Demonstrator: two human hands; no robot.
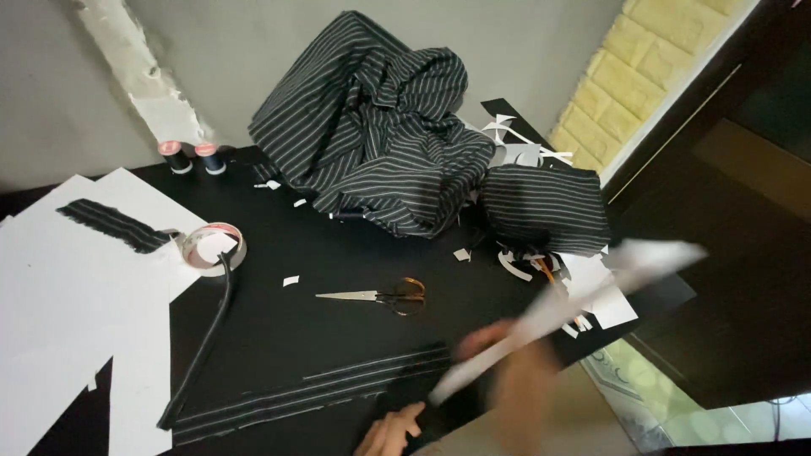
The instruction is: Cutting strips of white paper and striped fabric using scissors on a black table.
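My right hand is blurred in motion at the lower middle, shut on a long white piece of paper that stretches up to the right. At the bottom edge my left hand rests with its fingers curled on the black table, at the right end of a long striped fabric strip. Whether it grips the strip I cannot tell. Small scissors with orange-brown handles lie shut just beyond the strip.
A heap of black pinstriped cloth fills the far middle, with white paper scraps behind it. White sheets, a tape roll, a black cord and two thread spools sit at the left. The table's edge drops off at the right.
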